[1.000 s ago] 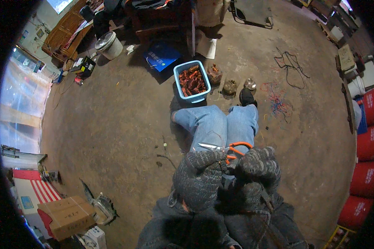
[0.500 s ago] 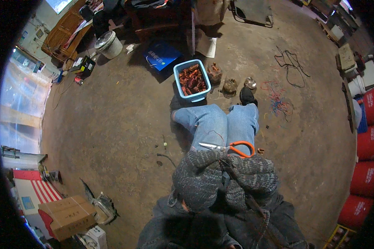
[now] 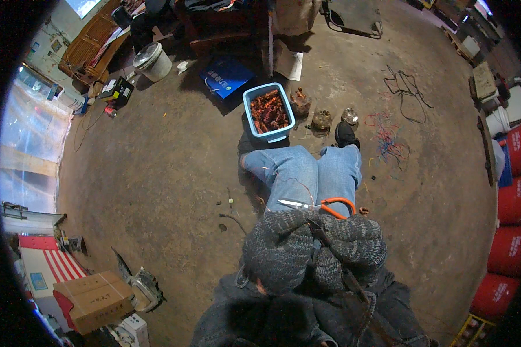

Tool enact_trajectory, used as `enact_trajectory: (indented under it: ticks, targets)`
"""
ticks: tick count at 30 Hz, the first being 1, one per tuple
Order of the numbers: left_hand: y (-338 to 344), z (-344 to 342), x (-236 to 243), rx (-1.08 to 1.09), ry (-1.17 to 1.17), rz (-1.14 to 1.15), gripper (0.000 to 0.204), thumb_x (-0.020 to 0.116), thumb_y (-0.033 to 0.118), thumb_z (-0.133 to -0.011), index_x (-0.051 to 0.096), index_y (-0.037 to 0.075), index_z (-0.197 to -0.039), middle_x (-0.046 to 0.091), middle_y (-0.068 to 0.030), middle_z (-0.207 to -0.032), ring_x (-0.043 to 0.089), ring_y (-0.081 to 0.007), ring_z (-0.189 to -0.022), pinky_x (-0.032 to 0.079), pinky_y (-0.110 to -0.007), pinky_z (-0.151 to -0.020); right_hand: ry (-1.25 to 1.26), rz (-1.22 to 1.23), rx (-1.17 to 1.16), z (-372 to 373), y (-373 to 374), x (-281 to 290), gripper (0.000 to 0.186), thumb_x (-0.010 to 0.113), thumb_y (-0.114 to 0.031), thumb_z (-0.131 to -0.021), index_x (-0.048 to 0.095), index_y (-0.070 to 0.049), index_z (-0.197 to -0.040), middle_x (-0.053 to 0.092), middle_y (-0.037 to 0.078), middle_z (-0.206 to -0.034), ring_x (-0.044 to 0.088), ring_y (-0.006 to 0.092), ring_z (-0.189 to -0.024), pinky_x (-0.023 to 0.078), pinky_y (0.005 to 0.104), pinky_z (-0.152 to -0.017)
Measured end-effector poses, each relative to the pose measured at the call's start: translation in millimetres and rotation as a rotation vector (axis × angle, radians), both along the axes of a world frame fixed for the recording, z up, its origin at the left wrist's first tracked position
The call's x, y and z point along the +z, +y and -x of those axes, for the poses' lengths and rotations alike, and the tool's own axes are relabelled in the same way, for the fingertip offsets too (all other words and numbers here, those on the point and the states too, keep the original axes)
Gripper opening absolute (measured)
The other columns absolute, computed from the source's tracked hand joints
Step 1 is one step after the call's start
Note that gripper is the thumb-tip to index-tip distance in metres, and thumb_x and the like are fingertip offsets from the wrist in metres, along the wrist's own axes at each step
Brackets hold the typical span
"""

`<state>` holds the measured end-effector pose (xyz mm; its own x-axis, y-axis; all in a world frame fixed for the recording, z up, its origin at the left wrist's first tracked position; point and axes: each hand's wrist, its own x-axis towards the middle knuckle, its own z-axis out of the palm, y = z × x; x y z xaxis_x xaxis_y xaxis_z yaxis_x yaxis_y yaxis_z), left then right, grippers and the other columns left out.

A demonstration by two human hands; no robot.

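Both my hands wear grey knitted gloves and are close together over my lap. My left hand [image 3: 276, 251] is curled closed; what its fingers grip is hidden. My right hand [image 3: 356, 246] is closed too, beside it, its grip also hidden from above. A long dark strip-like thing [image 3: 342, 269] runs between the gloves and down along my right sleeve; I cannot tell its kind. Just beyond the gloves, scissors [image 3: 325, 203] with orange handles lie across my jeans, blades pointing left. A thin reddish wire [image 3: 307, 188] curves over my thigh toward the gloves.
A light-blue basin [image 3: 244, 110] of copper-coloured scraps stands ahead, near a blue bag [image 3: 228, 75] and several clear bags [image 3: 322, 120]. Coloured wire pieces [image 3: 391, 141] and a black cable [image 3: 408, 92] lie right. Red drums [image 3: 512, 199] line the right; a cardboard box [image 3: 95, 301] sits left.
The thin wire on my lap has shifted and more of it shows, including by my left glove. My right glove covers more of the scissors' near handle. Both hands remain closed.
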<state>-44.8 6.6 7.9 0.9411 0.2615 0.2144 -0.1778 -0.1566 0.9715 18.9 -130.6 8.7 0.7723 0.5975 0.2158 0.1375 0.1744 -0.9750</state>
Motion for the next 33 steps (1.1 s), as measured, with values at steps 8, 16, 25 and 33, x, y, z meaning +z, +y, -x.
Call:
enact_trajectory:
  ticks: [8, 16, 25, 33]
  targets:
    - [-5, 0, 0, 0.061, 0.035, 0.155, 0.03, 0.059, 0.006, -0.08, 0.056, -0.002, -0.109, 0.061, -0.0143, -0.095, 0.06, -0.0229, -0.086, 0.05, -0.033, -0.075, -0.006, 0.013, 0.005, -1, 1, 0, 0.035, 0.058, -0.012, -0.079, 0.054, 0.0, -0.112, 0.058, 0.009, -0.101, 0.057, 0.0173, -0.085, 0.047, 0.0264, -0.073]
    - [0, 1, -3, 0.121, 0.058, -0.081, 0.029, 0.06, 0.005, -0.077, 0.058, -0.001, -0.106, 0.061, -0.0151, -0.096, 0.06, -0.0241, -0.086, 0.049, -0.034, -0.075, -0.007, 0.02, 0.008, 1, -1, 0, 0.035, 0.058, -0.01, -0.079, 0.054, 0.0, -0.113, 0.058, 0.009, -0.103, 0.057, 0.0177, -0.087, 0.047, 0.0269, -0.075]
    - [-20, -13, -4, 0.653, 0.199, -0.112, 0.01, 0.063, -0.004, -0.071, 0.062, 0.0, -0.081, 0.061, -0.0071, -0.071, 0.058, -0.0152, -0.063, 0.048, -0.028, -0.058, -0.018, 0.02, 0.011, 4, -1, -2, 0.035, 0.057, -0.009, -0.079, 0.054, 0.0, -0.113, 0.058, 0.01, -0.105, 0.057, 0.0182, -0.09, 0.046, 0.0274, -0.078]
    - [0, -1, -8, 0.104, 0.068, -0.049, 0.022, 0.052, 0.011, -0.087, 0.055, 0.001, -0.106, 0.058, -0.0139, -0.101, 0.058, -0.0245, -0.09, 0.047, -0.034, -0.082, -0.019, 0.022, 0.013, 5, 0, -2, 0.035, 0.056, -0.008, -0.079, 0.053, 0.001, -0.114, 0.058, 0.01, -0.106, 0.057, 0.0186, -0.093, 0.046, 0.0279, -0.08]
